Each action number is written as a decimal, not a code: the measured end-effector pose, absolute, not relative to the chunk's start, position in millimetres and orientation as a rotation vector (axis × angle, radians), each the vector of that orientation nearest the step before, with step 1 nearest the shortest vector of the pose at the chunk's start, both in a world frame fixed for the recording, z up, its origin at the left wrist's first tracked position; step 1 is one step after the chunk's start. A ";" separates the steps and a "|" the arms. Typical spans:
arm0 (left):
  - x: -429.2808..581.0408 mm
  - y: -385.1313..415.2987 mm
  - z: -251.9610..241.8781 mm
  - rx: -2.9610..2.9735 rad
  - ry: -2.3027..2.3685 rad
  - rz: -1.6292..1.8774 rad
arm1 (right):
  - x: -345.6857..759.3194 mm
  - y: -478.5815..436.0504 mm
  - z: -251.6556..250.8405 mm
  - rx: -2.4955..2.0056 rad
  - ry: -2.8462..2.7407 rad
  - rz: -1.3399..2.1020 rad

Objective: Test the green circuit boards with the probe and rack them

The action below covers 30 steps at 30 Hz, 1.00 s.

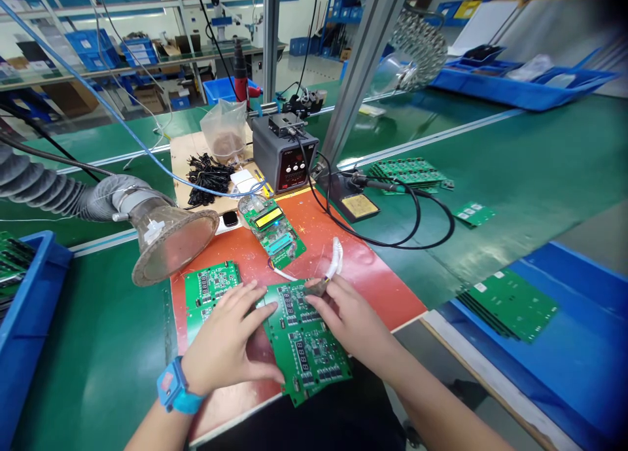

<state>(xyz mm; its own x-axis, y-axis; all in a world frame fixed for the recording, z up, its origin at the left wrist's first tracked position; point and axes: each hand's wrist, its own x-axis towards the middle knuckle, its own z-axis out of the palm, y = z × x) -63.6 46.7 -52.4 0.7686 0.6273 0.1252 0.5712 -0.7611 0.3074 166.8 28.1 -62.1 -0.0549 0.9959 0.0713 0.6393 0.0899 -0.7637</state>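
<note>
A green circuit board (307, 346) lies tilted on the orange mat (343, 241) in front of me. My left hand (228, 340) rests on the board's left edge with fingers spread flat, holding it down; a blue watch is on that wrist. My right hand (350, 320) is at the board's upper right corner, fingers pinched on a small connector (321, 286) at the end of a white cable (335, 258). A second green board (209, 290) lies just left of my left hand. The cable leads toward a tester board with a yellow display (272, 228).
A fume extractor hose with a clear funnel (167, 241) hangs at the left. A soldering station (284, 153) and iron stand (358, 202) sit behind the mat. Blue trays with green boards are at the far left (24, 307) and at the right (579, 346). More boards (407, 173) lie on the green bench.
</note>
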 end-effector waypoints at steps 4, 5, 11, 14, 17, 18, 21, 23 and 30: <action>-64.8 46.6 -51.3 2.717 0.915 0.278 | 166.6 27.0 -63.2 -1.605 -1.760 0.724; -65.1 46.7 -51.5 2.723 0.915 0.279 | 166.4 27.1 -63.5 -1.602 -1.763 0.710; -65.2 47.1 -53.6 2.763 0.919 0.310 | 168.7 27.6 -60.3 -1.577 -1.762 0.673; -63.9 46.2 -53.4 2.791 0.925 0.306 | 173.8 17.5 -55.9 -1.534 -1.711 0.700; -61.9 44.7 -52.6 2.816 0.925 0.297 | 179.1 -1.0 -52.2 -1.540 -1.668 0.764; -61.3 44.3 -52.3 2.819 0.924 0.299 | 180.5 -7.4 -51.3 -1.550 -1.668 0.795; -60.0 44.1 -51.6 2.817 0.930 0.308 | 182.5 -22.2 -49.6 -1.573 -1.703 0.853; -59.5 44.8 -51.5 2.813 0.936 0.305 | 182.3 -27.0 -48.9 -1.579 -1.749 0.841; -59.6 46.2 -52.2 2.802 0.930 0.311 | 178.9 -27.0 -49.2 -1.558 -1.834 0.731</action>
<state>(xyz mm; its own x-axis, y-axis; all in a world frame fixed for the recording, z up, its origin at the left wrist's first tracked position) -59.6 46.2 -52.2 0.7835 0.6049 0.1423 0.5688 -0.7903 0.2276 178.9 -27.0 -49.2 -0.1155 0.9881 0.1015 0.6475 0.1524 -0.7466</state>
